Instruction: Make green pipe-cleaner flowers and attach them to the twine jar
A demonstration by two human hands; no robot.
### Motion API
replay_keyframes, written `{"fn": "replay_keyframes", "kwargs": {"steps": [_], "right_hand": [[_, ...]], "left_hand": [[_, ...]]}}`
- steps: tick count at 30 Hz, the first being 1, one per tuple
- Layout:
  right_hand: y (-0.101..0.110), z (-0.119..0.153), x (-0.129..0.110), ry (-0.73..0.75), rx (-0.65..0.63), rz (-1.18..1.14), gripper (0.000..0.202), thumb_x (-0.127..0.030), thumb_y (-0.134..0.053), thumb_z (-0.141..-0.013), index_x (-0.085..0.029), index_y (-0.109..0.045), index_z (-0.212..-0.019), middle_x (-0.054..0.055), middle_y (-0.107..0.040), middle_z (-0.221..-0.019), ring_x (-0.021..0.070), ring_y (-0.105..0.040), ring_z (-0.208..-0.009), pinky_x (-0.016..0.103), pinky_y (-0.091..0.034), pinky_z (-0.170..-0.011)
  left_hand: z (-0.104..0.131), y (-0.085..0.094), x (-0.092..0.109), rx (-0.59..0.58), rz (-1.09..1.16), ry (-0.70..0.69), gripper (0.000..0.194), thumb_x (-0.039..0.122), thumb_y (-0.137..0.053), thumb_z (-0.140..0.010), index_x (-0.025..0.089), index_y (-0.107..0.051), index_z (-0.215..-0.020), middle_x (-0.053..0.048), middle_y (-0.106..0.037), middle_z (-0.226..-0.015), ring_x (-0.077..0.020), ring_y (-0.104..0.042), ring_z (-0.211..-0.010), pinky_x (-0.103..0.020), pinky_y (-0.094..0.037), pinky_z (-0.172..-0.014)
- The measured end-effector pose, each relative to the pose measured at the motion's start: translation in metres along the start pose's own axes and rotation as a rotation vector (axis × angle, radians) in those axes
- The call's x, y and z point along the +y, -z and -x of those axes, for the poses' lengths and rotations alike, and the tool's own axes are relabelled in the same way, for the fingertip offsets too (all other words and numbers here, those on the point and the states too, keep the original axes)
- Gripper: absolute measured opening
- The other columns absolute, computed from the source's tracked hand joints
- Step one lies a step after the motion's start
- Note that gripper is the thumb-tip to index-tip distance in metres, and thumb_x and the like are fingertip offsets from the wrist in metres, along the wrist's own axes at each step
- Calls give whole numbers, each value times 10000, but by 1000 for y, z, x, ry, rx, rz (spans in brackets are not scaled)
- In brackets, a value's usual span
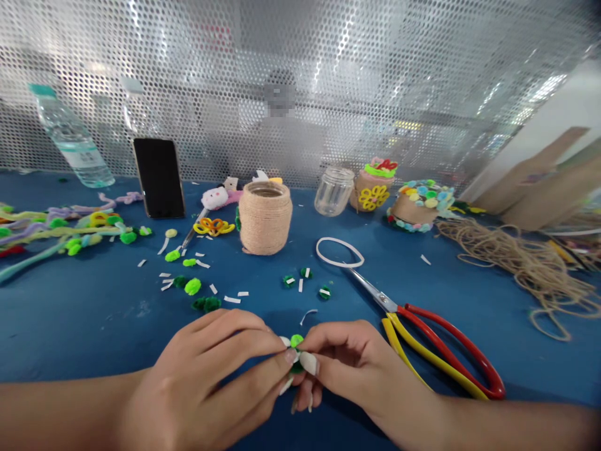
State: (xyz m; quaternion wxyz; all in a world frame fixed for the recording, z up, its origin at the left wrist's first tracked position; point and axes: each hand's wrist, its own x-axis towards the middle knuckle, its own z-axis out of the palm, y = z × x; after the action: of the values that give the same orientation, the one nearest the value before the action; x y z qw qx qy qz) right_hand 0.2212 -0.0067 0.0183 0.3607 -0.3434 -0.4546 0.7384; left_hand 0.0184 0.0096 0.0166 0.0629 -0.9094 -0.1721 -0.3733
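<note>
At the near middle of the table, my left hand and my right hand meet, fingertips closed together on a small green pompom. Bright green shows above the fingers and darker green below; most of it is hidden. Just beyond lie a few dark green pompoms bearing white strips, and a thin curled strip. Beyond my left hand are more green pompoms among white paper scraps. Scissors with red and yellow handles lie partly open beside my right hand.
A twine-wrapped jar stands mid-table, with a clear glass jar and decorated jars behind. A phone and water bottle stand at the left, near fuzzy stems. Loose twine spreads at right, against a perforated metal panel.
</note>
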Motion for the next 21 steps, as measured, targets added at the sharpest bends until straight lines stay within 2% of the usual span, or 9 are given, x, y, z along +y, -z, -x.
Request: {"fn": "replay_keyframes", "kwargs": {"steps": [6, 12, 18, 21], "right_hand": [[0, 0, -2, -16, 14, 74, 163, -239, -685, -782, -85, -695, -730, 18, -668, -599, 53, -632, -567, 144, -491, -582], [1, -1, -3, 18, -18, 59, 186, -266, -675, -794, -86, -718, -773, 27, -670, -679, 62, -645, -613, 159, -502, -604], [-1, -1, -1, -33, 16, 54, 233, -310, -757, -705, -86, -704, -741, 17, -665, -607, 59, -633, -576, 152, -496, -584], [-1, -1, -2, -36, 16, 49, 220, -304, -754, -708, -92, -703, -733, 6, -661, -594, 48, -629, -566, 137, -490, -572]], "left_hand": [[-1, -1, -1, -5, 18, 5, 114, 109, -560, -860, 144, -638, -936, -7, -674, -874, -130, -595, -799, -262, -511, -713], [-1, 0, -3, -6, 46, 6, 128, 109, -525, -881, 140, -643, -918, -7, -680, -853, -126, -598, -780, -255, -504, -700], [0, 1, -2, -30, 73, -3, 124, 117, -517, -900, 130, -634, -938, -12, -674, -881, -121, -587, -809, -252, -487, -703], [2, 1, -2, -52, 95, -4, 137, 111, -507, -904, 123, -630, -962, -20, -669, -905, -126, -577, -829, -260, -473, -708]]}}
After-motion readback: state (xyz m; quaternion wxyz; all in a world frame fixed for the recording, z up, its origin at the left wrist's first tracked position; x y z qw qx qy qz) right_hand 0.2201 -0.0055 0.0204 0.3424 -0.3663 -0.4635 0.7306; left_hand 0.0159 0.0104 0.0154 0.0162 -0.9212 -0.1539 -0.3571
